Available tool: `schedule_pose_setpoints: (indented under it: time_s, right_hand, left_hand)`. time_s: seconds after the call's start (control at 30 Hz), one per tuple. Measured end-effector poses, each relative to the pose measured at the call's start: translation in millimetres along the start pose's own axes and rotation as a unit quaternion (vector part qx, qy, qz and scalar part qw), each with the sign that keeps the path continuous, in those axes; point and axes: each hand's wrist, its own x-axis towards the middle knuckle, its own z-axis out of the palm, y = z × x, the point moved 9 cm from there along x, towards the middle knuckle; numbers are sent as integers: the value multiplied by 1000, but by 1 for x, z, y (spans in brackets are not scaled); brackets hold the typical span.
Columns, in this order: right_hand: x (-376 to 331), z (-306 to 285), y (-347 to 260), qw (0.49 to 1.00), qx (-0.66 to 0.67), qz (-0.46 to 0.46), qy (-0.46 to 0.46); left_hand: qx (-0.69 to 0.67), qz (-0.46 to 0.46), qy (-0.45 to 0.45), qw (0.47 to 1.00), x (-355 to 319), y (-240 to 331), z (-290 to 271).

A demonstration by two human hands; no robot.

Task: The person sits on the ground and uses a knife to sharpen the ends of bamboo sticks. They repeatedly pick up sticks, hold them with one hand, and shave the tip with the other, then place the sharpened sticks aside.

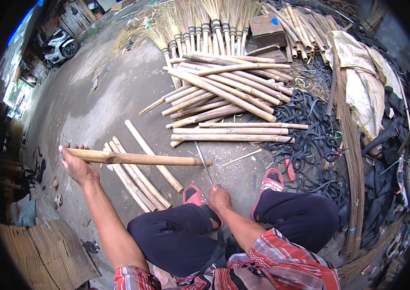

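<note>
Red plaid shirt cloth (287,263) fills the lower edge, with dark trousers (176,234) and pink sandals (195,197) just beyond it. Out to the left, the left hand (78,164) grips one end of a bamboo pole (156,159), which extends nearly level above the floor to a point in front of the knees. The right hand (220,197) is closed around a tool whose handle it hides; the thin blade (203,162) crosses the pole near its far end.

Under and beside that pole lie several loose poles (141,140), taking up the floor left of the feet. Ahead, a crisscrossed heap of poles (229,92) blocks the way to a row of brooms (209,31), bristles up, and a cardboard box (267,31). Black strips (301,121) tangle over the ground right of the heap, a red scrap (289,170) at their edge near the right foot. Farther right are a long bundle of thin sticks (353,193) and a pale sack (363,94). A slatted mat (52,251) lies lower left; a motorbike (63,47) stands upper left.
</note>
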Motion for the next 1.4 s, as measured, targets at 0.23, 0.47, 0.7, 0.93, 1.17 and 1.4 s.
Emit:
schedule_pose_setpoints:
  time_s: [0.23, 0.47, 0.7, 0.93, 1.17, 1.4]
  right_hand:
    - [-6, -5, 11, 1000, -3, 12, -10]
    - [-10, 4, -19, 990, 9, -139, -19]
    - [2, 1, 10, 999, -22, 18, 26]
    - [2, -4, 10, 999, 11, 14, 31]
    - [6, 1, -6, 998, -14, -63, -17]
    - [2, -1, -4, 999, 17, -43, 11]
  left_hand:
    - [-32, -12, -3, 999, -4, -6, 4]
    - [22, -1, 12, 1000, 0, -6, -2]
    - [8, 15, -28, 999, -11, 3, 16]
    - [-139, -38, -135, 980, -10, -6, 30]
    - [-180, -49, -218, 958, -14, -3, 45]
    - [-56, -19, -46, 997, -10, 2, 24]
